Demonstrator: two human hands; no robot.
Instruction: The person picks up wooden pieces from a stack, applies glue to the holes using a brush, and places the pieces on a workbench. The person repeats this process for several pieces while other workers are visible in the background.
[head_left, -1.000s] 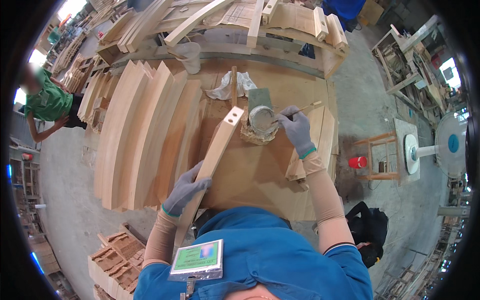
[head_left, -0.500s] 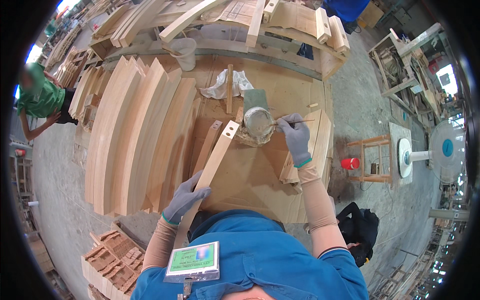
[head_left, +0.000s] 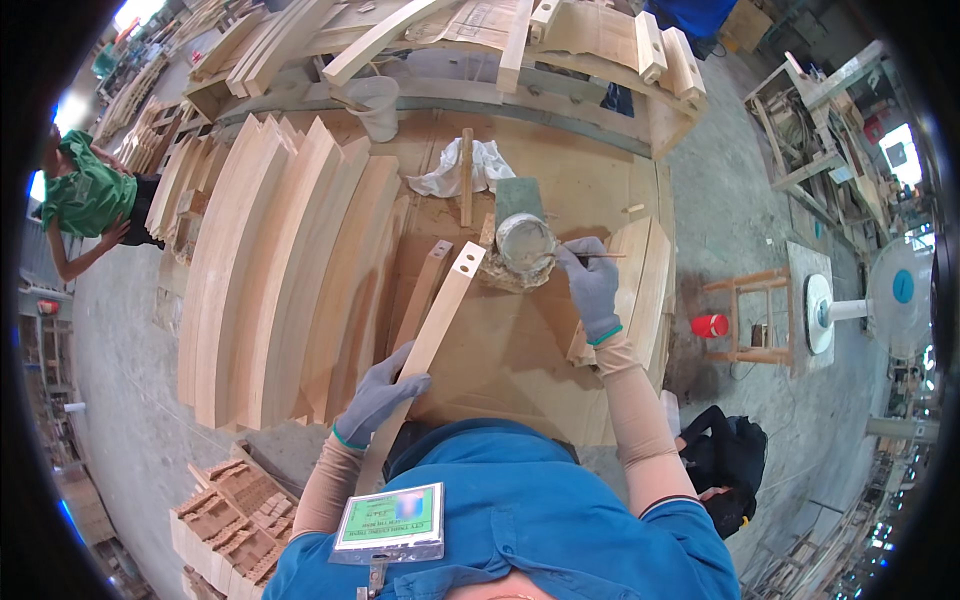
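My left hand, in a grey glove, is closed round the lower part of a long, slightly curved wooden bar. Two round holes show in the bar's far end, which slants up toward the middle of the table. My gloved right hand pinches a thin wooden stick beside a round pot of pale, whitish stuff. The stick's inner end is at the pot's right rim; its very tip I cannot make out. Crusted residue surrounds the pot. Left of the held bar lies a darker bar with holes.
Curved wooden pieces stand stacked on the left; more boards lie right. Behind the pot are a grey-green block, a white cloth and an upright-looking stick. A white bucket stands farther back. A co-worker is at far left.
My right hand has drawn slightly nearer to me, and the outer end of the stick has dipped. My left hand keeps its hold on the bar. The whole view has shifted a little.
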